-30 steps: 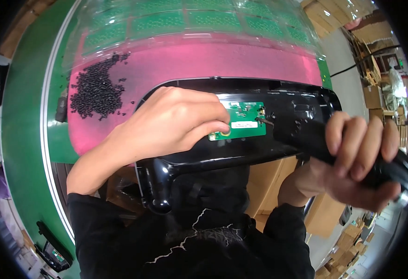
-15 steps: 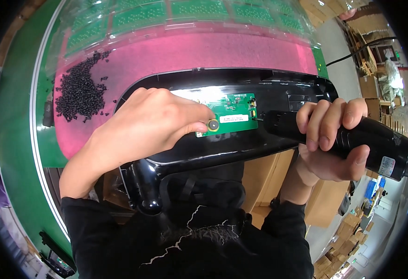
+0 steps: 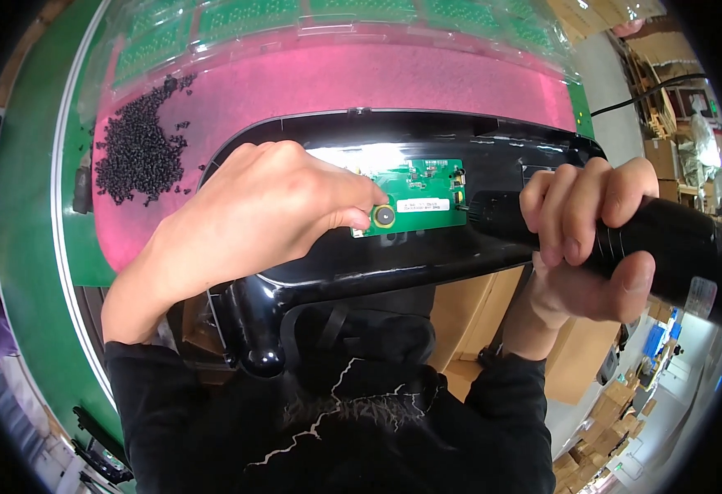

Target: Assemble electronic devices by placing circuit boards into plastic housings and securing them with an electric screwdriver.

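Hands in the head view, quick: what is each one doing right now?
Left hand: fingers bent, pressing down on the green circuit board in the black plastic casing.
Right hand: closed around the black power screwdriver.

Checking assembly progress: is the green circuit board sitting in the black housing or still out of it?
In. The green circuit board lies flat inside the black housing, the left hand pressing its edge.

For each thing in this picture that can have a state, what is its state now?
Left hand: fingertips pressed on the green circuit board.
Right hand: closed around the black electric screwdriver.
Green circuit board: lying flat in the black plastic housing.
Black electric screwdriver: held sideways, tip at the board's right edge.
Black screws: loose pile on the pink mat.
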`<state>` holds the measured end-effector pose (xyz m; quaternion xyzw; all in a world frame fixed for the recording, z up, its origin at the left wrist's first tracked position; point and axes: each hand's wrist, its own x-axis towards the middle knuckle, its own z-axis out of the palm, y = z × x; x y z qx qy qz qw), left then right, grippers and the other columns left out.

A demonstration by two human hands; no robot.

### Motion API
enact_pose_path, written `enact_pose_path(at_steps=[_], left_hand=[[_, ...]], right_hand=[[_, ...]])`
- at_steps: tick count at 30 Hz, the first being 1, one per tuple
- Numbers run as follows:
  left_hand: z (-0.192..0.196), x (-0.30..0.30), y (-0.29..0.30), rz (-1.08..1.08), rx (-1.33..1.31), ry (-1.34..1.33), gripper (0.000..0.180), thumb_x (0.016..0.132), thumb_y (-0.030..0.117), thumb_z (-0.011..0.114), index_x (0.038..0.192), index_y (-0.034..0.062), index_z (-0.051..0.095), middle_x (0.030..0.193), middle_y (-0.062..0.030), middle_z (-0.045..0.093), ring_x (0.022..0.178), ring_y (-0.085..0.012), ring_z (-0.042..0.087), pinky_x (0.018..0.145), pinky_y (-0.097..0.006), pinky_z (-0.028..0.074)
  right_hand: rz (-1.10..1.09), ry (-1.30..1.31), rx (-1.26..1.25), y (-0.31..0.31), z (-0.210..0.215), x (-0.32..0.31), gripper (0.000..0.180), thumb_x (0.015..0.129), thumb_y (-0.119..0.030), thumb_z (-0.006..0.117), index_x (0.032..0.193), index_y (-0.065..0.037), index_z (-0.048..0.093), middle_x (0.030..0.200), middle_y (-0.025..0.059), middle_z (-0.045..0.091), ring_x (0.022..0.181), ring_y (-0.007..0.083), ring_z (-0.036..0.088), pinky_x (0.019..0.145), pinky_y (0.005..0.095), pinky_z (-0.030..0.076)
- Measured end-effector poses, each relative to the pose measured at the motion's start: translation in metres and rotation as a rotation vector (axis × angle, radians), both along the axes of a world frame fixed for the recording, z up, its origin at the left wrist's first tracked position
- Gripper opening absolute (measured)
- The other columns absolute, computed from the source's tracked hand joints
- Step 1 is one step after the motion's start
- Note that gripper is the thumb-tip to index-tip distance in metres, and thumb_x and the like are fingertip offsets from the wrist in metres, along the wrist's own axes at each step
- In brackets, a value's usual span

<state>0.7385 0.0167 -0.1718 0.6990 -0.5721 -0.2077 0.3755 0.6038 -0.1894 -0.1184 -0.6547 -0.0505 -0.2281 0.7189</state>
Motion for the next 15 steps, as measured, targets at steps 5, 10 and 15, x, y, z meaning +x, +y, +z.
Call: enact_pose_path(at_steps=[5, 10, 15], left_hand=[[0.000, 0.003, 0.000, -0.021, 0.045, 0.005, 0.012, 0.081, 0.014, 0.069, 0.080, 0.0031, 0.066, 0.090, -0.0070, 0.072, 0.068, -0.0252, 0.068, 0.057, -0.034, 0.051], [-0.001, 0.004, 0.004, -0.012, 0.037, -0.016, 0.013, 0.082, 0.015, 0.069, 0.089, 0.0051, 0.071, 0.088, -0.0075, 0.072, 0.070, -0.0238, 0.069, 0.059, -0.032, 0.052], [0.002, 0.008, 0.001, -0.044, -0.003, 0.009, 0.015, 0.080, 0.014, 0.072, 0.089, 0.0027, 0.071, 0.086, -0.0090, 0.072, 0.075, -0.0245, 0.070, 0.063, -0.032, 0.055]], right_hand=[[-0.084, 0.077, 0.016, 0.005, 0.000, 0.001, 0.041, 0.081, -0.043, 0.065, 0.092, -0.010, 0.045, 0.062, -0.0027, 0.046, 0.047, 0.0081, 0.039, 0.052, 0.0257, 0.033], [-0.051, 0.075, 0.028, 0.007, 0.003, 0.001, 0.044, 0.081, -0.047, 0.065, 0.097, -0.009, 0.047, 0.062, -0.0027, 0.045, 0.048, 0.0082, 0.040, 0.055, 0.0268, 0.034], [0.136, -0.314, 0.215, 0.018, 0.019, 0.001, 0.040, 0.080, -0.039, 0.070, 0.095, -0.009, 0.048, 0.064, -0.0049, 0.050, 0.050, 0.0073, 0.048, 0.058, 0.0254, 0.041]])
